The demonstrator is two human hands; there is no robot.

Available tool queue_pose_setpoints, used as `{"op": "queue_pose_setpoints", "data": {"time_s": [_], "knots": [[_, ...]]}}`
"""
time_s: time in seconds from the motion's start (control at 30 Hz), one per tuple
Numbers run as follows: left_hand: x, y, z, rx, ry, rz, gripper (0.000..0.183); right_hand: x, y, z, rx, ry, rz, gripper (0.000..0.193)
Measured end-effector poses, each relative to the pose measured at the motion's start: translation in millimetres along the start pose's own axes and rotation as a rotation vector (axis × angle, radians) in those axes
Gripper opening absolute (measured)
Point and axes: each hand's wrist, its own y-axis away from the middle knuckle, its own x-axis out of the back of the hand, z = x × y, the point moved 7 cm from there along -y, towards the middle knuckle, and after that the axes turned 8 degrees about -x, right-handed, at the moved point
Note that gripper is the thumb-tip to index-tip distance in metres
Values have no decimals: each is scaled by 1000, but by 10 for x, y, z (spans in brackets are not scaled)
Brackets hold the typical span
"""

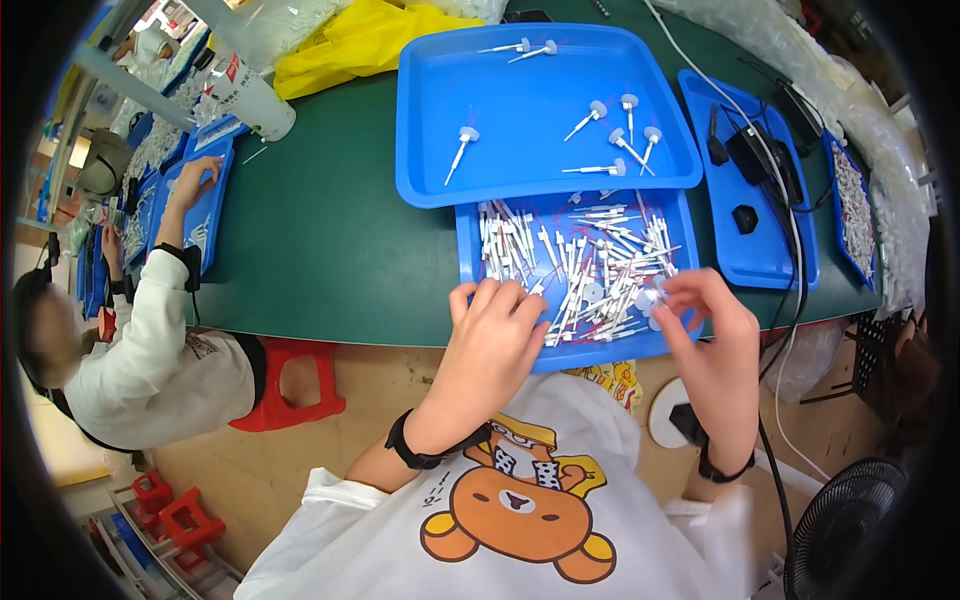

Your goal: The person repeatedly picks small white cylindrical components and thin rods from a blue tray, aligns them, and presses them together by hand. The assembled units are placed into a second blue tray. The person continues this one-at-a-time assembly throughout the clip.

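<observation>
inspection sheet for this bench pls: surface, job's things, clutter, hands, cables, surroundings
Surface: green table, several blue trays on it.
Job's things: near blue tray holds a heap of small white stick-like parts; large blue tray behind it holds about ten white capped pins, scattered.
Clutter: yellow bag, white bottle on its side, clear plastic bags at the right.
Hands: left hand rests on the heap, fingers curled; right hand pinches a small white part.
Cables: white cable and black cable cross the right tray and drop off the edge.
Surroundings: co-worker at left on a red stool; black fan lower right.
</observation>
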Motion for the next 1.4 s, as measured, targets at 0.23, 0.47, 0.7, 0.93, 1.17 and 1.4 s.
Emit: {"op": "queue_pose_setpoints", "data": {"time_s": [0.23,0.47,0.7,0.93,1.17,1.4], "knots": [[-111,-84,121,-1,29,79,17,398,781,386,-65,-175,250,24],[-339,-315,271,-173,-143,84,29,394,1110,603,-126,-690,236,23],[-388,-306,197,-133,-97,102,27,452,1458,-691,911,-74,-228,23],[-375,-315,243,-156,-121,169,29,412,2299,-1047,1186,200,512,18],[-308,-314,297,-157,-152,182,27,373,2354,-909,1177,264,528,17],[-239,-334,287,-128,11,203,25,431,2298,-897,1195,253,475,18]]}}
